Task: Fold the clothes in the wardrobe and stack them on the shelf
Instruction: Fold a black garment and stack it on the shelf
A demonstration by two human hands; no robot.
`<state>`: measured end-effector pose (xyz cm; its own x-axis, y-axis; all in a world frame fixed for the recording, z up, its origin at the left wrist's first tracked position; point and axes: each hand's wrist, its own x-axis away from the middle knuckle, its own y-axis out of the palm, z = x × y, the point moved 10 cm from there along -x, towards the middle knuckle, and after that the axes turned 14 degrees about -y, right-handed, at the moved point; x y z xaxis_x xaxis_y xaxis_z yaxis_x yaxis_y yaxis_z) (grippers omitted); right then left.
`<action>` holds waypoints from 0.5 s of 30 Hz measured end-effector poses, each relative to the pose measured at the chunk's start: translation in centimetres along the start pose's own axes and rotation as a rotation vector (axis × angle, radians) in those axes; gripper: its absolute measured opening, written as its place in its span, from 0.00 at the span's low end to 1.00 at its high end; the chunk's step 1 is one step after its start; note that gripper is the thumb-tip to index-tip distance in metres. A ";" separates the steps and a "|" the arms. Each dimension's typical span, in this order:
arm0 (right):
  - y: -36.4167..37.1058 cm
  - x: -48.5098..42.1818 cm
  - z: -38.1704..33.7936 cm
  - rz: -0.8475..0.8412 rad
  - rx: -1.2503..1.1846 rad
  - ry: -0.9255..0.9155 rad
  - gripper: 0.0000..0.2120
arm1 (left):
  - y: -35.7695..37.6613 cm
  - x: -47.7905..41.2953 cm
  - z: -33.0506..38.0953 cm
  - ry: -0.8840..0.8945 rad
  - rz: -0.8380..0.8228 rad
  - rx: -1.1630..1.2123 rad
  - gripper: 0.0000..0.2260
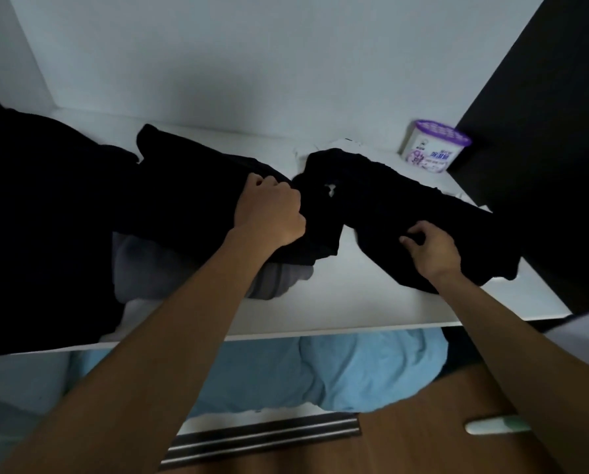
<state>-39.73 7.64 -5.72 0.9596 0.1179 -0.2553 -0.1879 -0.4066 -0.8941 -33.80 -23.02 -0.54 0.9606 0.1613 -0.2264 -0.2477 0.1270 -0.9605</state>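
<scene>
**Black garment** (388, 203): soft, matt cloth crumpled into loose folds, with a small white mark near its left end. It lies across the middle and right of the smooth white shelf (354, 313), its near edge drooping toward the shelf's front.

**Left hand** (269, 210): grip clamped in a fist on a bunch of black cloth at the garment's left end.

**Right hand** (429, 251): grip closed in a pinch, with thumb and curled fingers on a fold at the garment's near edge.

Just to the left, a second stretch of black cloth (190, 165) tops a pile over folded grey fabric (279, 278); whether it joins the garment cannot be told. A large dark mass (29, 217) fills the shelf's left side. White cloth (320, 148) shows behind the garment.

At the back right corner stands a round white tub (429, 152) with a perforated purple lid; its contents are hidden. Below the shelf lies rumpled light-blue fabric (337, 371), beside a wood-grain floor (423, 446).
</scene>
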 end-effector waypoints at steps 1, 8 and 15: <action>-0.1 0.0 0.2 0.035 -0.038 0.003 0.09 | 0.1 0.1 0.1 -0.016 0.005 -0.027 0.11; -5.4 0.5 -2.3 0.181 -0.725 -0.167 0.15 | -2.1 1.7 0.4 -0.303 -0.062 0.617 0.11; -7.1 12.1 -8.1 -0.379 -0.683 -0.652 0.09 | 4.5 8.1 14.3 -0.690 -0.907 1.601 0.18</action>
<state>-25.07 4.65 0.45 0.5918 0.7343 -0.3325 0.4602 -0.6465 -0.6085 -28.91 -7.19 -4.35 0.7419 -0.2101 0.6367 -0.0418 0.9333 0.3567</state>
